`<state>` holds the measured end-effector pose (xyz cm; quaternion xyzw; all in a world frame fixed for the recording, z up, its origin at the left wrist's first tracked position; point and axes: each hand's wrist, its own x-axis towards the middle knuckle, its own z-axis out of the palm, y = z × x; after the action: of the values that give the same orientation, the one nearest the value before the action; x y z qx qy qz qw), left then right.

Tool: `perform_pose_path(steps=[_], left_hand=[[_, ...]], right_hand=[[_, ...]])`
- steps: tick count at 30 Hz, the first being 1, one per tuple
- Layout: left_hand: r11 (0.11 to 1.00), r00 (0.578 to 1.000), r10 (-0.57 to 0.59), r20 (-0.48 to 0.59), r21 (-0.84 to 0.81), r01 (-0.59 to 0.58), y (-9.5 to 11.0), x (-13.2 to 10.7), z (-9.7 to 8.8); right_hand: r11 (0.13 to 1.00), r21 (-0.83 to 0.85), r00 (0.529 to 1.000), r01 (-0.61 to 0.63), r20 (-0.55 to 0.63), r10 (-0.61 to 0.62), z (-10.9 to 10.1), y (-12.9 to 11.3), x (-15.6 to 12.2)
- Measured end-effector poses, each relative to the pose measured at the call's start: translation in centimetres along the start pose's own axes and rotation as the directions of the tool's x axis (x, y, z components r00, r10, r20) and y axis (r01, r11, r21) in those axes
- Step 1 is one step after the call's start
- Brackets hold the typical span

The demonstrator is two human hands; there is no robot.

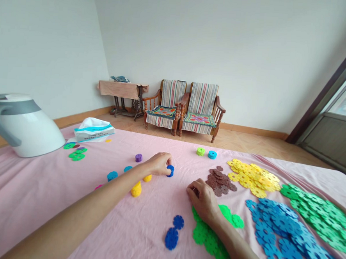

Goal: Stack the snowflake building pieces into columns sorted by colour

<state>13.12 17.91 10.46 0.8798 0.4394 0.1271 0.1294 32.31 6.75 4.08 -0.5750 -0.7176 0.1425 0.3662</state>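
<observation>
My left hand [160, 163] reaches forward over the pink cloth, its thumb and fingers pinched on a small stack of dark blue snowflake discs [171, 170]. Curled and low over the cloth, my right hand [202, 197] is closed; whatever its fingers hold, if anything, is hidden. Under and beside the right wrist lie bright green discs [210, 241], and brown discs [221, 181] are heaped just beyond that hand. Dark blue discs [171, 239] rest between my forearms. Around my left forearm stand yellow stacks [136, 189], a light blue stack [112, 175] and a purple stack [139, 158].
Piles of yellow [255, 177], green [317, 208] and blue discs [286, 230] cover the right side. Lime [200, 151] and cyan stacks [212, 155] stand near the far edge. At left are a white jug [38, 129], a tissue pack [94, 130] and loose green discs [78, 154].
</observation>
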Motion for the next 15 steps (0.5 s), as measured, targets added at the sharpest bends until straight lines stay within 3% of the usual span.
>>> perform_pose_path(steps=[9,15], left_hand=[[1.0,1.0,0.0,-0.001,-0.017,0.0,0.2,0.1,-0.1],[0.997,0.999,0.044,-0.03,-0.06,-0.046,1.0,-1.0,-1.2]], right_hand=[[1.0,0.005,1.0,0.0,0.005,0.0,0.0,0.0,0.0],[1.0,-0.002,1.0,-0.004,0.004,0.004,0.0,0.0,0.0]])
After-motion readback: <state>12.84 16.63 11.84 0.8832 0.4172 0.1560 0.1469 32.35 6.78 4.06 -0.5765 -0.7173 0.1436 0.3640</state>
